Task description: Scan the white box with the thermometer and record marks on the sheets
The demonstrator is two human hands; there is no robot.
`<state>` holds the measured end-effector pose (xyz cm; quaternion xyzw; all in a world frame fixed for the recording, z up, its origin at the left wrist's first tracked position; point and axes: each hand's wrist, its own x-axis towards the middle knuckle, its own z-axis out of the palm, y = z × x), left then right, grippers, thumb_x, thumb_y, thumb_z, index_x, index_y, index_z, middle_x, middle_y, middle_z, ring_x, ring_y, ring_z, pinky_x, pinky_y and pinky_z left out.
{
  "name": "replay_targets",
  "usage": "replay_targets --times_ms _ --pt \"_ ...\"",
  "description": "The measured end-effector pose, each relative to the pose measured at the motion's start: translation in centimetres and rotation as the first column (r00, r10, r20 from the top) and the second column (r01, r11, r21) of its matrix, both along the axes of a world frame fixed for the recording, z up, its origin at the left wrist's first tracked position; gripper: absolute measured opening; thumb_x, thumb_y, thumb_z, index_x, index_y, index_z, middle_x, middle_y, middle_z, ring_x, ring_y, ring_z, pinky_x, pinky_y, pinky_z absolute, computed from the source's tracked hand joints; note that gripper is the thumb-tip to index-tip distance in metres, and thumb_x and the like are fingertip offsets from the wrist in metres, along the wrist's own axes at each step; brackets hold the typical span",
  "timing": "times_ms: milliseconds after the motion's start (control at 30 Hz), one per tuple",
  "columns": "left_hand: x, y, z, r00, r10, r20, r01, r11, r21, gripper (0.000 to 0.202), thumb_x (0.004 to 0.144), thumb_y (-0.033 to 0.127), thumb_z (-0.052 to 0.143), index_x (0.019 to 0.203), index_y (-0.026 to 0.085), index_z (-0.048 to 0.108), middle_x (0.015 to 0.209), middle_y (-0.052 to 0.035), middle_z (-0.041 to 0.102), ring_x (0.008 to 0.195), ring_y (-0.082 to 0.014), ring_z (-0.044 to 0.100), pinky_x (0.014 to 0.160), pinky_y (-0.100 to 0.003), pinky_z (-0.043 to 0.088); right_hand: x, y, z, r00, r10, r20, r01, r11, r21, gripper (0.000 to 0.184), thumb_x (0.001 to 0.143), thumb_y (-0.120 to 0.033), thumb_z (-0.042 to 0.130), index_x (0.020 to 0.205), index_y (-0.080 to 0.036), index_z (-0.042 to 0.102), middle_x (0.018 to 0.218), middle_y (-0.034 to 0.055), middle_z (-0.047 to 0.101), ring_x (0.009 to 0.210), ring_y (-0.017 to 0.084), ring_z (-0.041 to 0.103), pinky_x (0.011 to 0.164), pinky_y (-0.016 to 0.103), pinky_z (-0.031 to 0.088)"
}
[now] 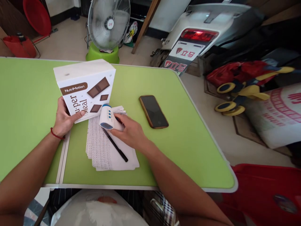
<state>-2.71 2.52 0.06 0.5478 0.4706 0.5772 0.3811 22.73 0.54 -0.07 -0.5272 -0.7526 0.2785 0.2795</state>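
Observation:
My left hand (64, 117) grips the lower left side of a white NutriMotion box (82, 91), its thumb across the printed front. The box is tilted, with pictures of chocolate-coloured pieces facing me. In my right hand (131, 130) is a small white-and-blue handheld device (108, 117) with several blue dots on it. Its blue upper end is close to the lower right corner of the box; whether they touch I cannot tell. Beneath both lies a stack of handwritten paper sheets (101, 153). A black pen (116, 146) rests on the sheets, its upper end partly hidden by the device.
A phone (154, 111) in a brown case lies on the green table (188, 138), right of the papers. Beyond the far edge stand a fan (109, 23) on a green stool and a white scooter (199, 28). A red chair (265, 188) is at the right.

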Motion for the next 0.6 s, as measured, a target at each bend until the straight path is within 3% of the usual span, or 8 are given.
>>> replay_targets --times_ms 100,233,467,600 --pt "-0.4 0.5 -0.3 0.999 0.022 -0.046 -0.018 0.996 0.091 0.070 0.064 0.038 0.088 0.116 0.022 0.044 0.121 -0.0090 0.057 0.115 -0.0299 0.056 0.099 -0.050 0.047 0.7 0.8 -0.5 0.975 -0.055 0.214 0.037 0.995 0.088 0.041 0.077 -0.034 0.069 0.116 -0.024 0.062 0.108 0.0109 0.068 0.097 0.030 0.061 0.078 0.040 0.048" --pt "-1.1 1.1 -0.9 0.996 0.011 -0.092 0.004 0.987 0.161 0.071 0.063 0.038 0.088 0.115 0.023 0.042 0.118 -0.0087 0.057 0.111 -0.0300 0.058 0.096 -0.052 0.049 1.3 1.6 -0.4 0.894 -0.141 0.426 0.117 0.990 0.080 0.041 0.082 -0.034 0.062 0.120 -0.019 0.060 0.105 0.0131 0.067 0.098 0.031 0.061 0.077 0.039 0.047" --pt "-1.2 1.2 -0.9 0.987 -0.017 -0.159 0.049 0.979 0.198 0.071 0.071 0.043 0.083 0.123 0.024 0.040 0.121 -0.0095 0.055 0.114 -0.0311 0.058 0.094 -0.054 0.051 1.9 2.3 -0.8 0.856 -0.185 0.482 0.163 0.983 0.089 0.042 0.083 -0.039 0.060 0.119 -0.016 0.060 0.104 0.0146 0.066 0.096 0.031 0.062 0.077 0.040 0.048" --pt "-1.1 1.1 -0.7 0.979 -0.002 -0.203 0.043 0.979 0.199 0.073 0.077 0.047 0.078 0.130 0.022 0.036 0.124 -0.0097 0.054 0.117 -0.0304 0.056 0.099 -0.056 0.048 1.9 2.1 -1.3 0.858 -0.240 0.455 0.124 0.955 0.270 0.041 0.077 -0.031 0.062 0.115 -0.016 0.061 0.103 0.0156 0.065 0.094 0.032 0.060 0.076 0.043 0.048"
